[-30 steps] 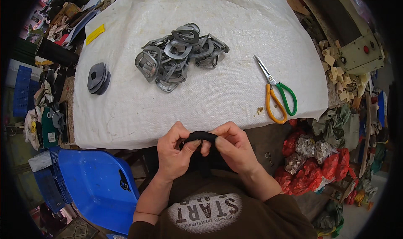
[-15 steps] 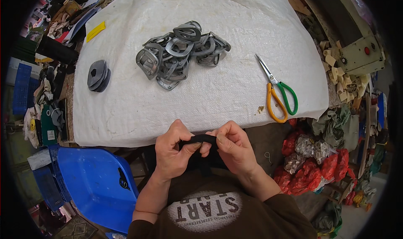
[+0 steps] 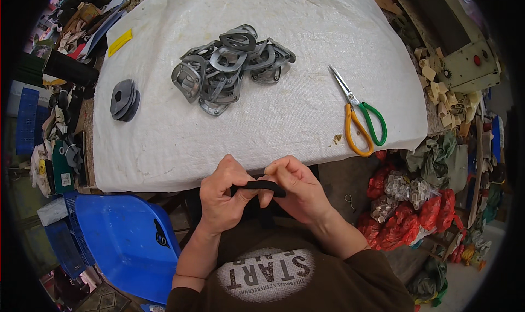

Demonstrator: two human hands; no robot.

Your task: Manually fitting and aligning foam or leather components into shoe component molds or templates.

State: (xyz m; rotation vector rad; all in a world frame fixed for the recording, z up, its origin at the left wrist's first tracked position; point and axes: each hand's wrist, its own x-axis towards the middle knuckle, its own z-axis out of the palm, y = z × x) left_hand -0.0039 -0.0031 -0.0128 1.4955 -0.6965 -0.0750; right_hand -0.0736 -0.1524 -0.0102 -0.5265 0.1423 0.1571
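Note:
My left hand [image 3: 223, 197] and my right hand [image 3: 295, 189] pinch a black strap [image 3: 261, 186] between them, just below the near edge of the table and above my lap. The strap runs crosswise between my thumbs, and a dark end hangs down behind my fingers. A pile of several grey metal buckles [image 3: 228, 67] lies farther up on the white cloth [image 3: 284, 120]. Scissors [image 3: 361, 117] with one orange and one green handle rest at the right of the cloth, blades pointing away from me.
A small stack of dark grey flat pieces [image 3: 124, 99] sits at the cloth's left side, a yellow tag [image 3: 120, 41] beyond it. A blue plastic chair [image 3: 123, 241] stands at my lower left. Red mesh bags [image 3: 410, 213] and cloth scraps crowd the right.
Both hands stay in place at the table's edge; my fingers have shifted slightly along the black strap. Nothing on the cloth has moved.

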